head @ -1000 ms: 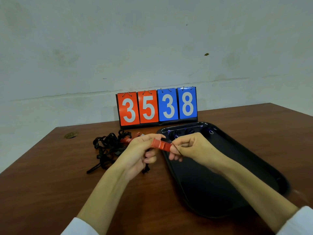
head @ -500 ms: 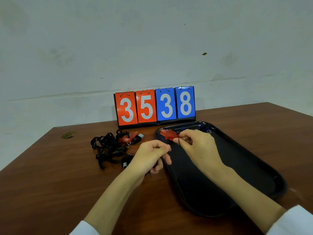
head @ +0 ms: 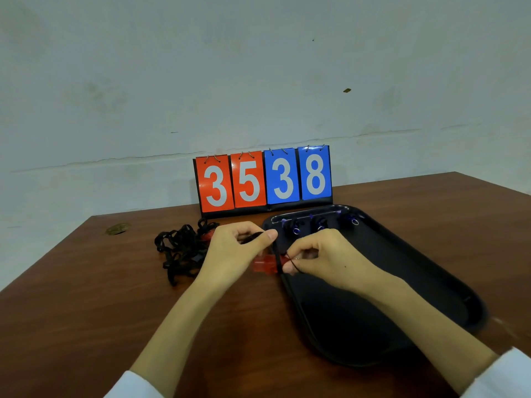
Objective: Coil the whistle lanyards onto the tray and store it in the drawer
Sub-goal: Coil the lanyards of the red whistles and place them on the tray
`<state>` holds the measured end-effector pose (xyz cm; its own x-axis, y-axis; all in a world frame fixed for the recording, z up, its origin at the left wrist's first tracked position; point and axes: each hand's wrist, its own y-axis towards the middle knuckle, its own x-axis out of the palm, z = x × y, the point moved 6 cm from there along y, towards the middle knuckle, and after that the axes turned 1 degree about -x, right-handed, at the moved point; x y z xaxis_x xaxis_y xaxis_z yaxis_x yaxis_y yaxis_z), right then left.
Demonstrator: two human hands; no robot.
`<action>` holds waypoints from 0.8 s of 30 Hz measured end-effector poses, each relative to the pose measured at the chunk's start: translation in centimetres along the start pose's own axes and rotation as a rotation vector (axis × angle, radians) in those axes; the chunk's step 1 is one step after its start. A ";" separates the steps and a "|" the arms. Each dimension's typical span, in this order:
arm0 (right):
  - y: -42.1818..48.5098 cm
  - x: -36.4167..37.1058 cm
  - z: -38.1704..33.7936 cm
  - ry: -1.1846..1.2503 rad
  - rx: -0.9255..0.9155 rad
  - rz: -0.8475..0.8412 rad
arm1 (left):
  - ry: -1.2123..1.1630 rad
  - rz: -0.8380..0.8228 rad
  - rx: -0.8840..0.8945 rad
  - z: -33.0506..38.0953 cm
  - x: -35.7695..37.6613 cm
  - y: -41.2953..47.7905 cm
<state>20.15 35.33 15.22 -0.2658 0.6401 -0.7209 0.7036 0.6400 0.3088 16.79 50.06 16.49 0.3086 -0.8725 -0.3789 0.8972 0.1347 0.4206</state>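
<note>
The red whistle [head: 265,264] hangs between both hands just above the desk [head: 86,297], at the tray's [head: 448,282] left rim. Its long axis runs 9 to 3 o'clock. The left hand [head: 237,251] is curled, thumb and forefinger pinching the black strap [head: 277,255] that crosses the whistle's middle. The right hand [head: 324,258] pinches the whistle's 3 o'clock end. The right hand is the nearer to the tray. The three coiled whistles [head: 320,225] sit along the far rim, at 1 o'clock from the red one. The next free spot looks to be beside that row. The loose pile of straps [head: 179,249] lies at 9 o'clock.
</note>
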 end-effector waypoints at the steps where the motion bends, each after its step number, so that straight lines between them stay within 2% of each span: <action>1: 0.0 0.1 -0.2 0.072 0.010 -0.029 | 0.000 -0.008 -0.007 -0.1 -0.1 0.0; 5: -0.4 0.8 -1.1 0.253 0.024 -0.160 | -0.075 -0.112 -0.070 -0.8 0.4 0.0; 8: -0.4 0.5 -1.7 0.371 0.033 -0.160 | -0.134 -0.153 -0.100 -0.7 1.0 -0.1; 15: -0.4 -1.7 -1.4 0.507 0.045 0.110 | -0.136 -0.214 -0.200 -1.0 1.7 -0.4; 18: -0.3 -1.8 -1.1 0.529 0.055 0.197 | -0.090 -0.245 -0.181 -0.8 2.4 -0.6; 24: -0.5 -2.4 -0.3 0.498 0.081 0.381 | -0.171 -0.321 -0.122 -0.6 3.8 -0.7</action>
<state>20.22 33.58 16.98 -0.2479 0.9503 -0.1883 0.8517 0.3065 0.4251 17.48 46.95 14.30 -0.0418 -0.9439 -0.3276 0.9739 -0.1118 0.1977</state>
